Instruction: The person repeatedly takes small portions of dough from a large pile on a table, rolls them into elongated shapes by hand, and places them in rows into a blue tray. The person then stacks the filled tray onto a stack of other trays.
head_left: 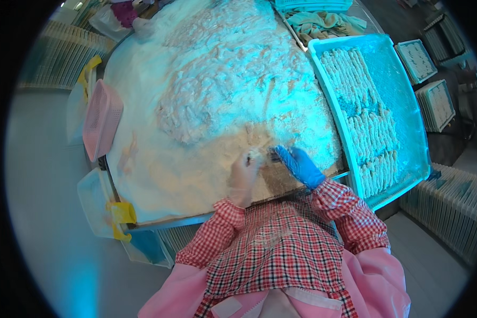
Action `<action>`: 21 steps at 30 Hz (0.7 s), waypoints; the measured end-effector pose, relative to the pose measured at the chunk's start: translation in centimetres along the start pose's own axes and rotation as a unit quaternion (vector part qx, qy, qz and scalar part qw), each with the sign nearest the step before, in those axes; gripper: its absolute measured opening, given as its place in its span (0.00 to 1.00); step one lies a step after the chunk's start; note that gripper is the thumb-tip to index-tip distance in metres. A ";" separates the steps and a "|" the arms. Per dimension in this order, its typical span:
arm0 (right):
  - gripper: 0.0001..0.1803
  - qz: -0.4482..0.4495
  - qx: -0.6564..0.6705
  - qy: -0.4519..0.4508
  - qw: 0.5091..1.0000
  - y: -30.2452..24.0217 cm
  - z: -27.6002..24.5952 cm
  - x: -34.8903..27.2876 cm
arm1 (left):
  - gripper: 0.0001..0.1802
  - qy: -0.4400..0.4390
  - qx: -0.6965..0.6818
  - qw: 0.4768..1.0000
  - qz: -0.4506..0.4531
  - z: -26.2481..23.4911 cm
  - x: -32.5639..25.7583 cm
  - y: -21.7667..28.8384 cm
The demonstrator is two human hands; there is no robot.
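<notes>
Matt, fine powder all over the bench, roughening into a lumpy mass; smooth plastic on the tray, crumbly, rough coats on the strips! Perforated plastic basket, matt woven-cloth apron, smooth, rubbery-looking blue glove, smooth floor with a faint sheen.

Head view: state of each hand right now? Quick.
Left hand: partly curled; too blurred at the tips to tell if it holds anything.
Right hand: in blue, reaching toward the left one; open or closed can't be told.
</notes>
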State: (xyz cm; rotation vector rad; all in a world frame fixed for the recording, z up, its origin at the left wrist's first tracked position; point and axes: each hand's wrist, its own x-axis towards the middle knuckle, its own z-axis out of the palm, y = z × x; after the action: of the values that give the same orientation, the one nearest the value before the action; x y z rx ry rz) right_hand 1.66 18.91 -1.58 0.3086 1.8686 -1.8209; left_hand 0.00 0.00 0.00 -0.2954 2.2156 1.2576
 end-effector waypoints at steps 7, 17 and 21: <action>0.15 -0.392 -0.554 0.153 0.718 -3.5 0.4 8.9 | 0.24 0.133 0.256 0.928 0.234 -4.0 1.2 -2.3; 0.17 -0.069 0.086 0.075 0.991 -3.0 -2.2 8.0 | 0.18 -0.047 -0.144 0.981 -0.122 -4.3 2.5 -3.4; 0.21 0.089 0.129 -0.050 0.986 -1.3 -0.9 4.7 | 0.15 -0.103 -0.215 0.971 -0.010 -4.2 2.2 -0.7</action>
State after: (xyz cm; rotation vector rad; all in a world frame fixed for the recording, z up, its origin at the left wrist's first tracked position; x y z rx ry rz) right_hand -3.13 18.82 -2.78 0.4519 1.4876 -1.9173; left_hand -2.96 -3.70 -0.11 -0.3334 1.7500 1.6718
